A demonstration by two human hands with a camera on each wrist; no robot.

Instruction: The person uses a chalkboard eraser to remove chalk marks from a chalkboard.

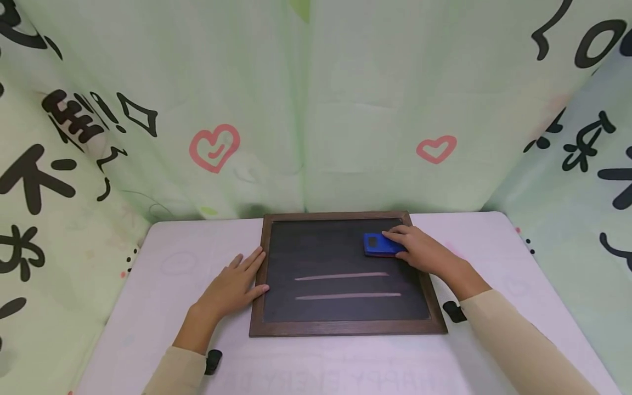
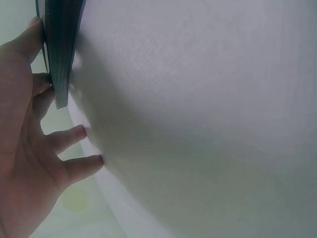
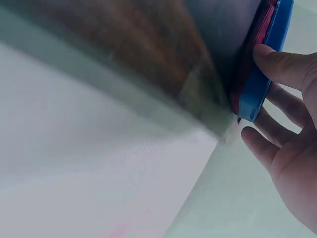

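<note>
Right hand [image 1: 424,253] gripped blue eraser [image 1: 381,244], fingers curled over it, pressed on upper right of chalkboard [image 1: 340,258]. Left hand [image 1: 232,285] lay flat, fingers straight, grasping nothing, on tabletop [image 1: 168,285] against board's left wooden frame [image 1: 258,280], steadying it. Upper board surface looked bare; two horizontal chalk lines [image 1: 345,285] remained below eraser, so wiping judged partly done, lower lines left. No containers visible. Printed green curtain [image 1: 306,109] hung behind.
</note>
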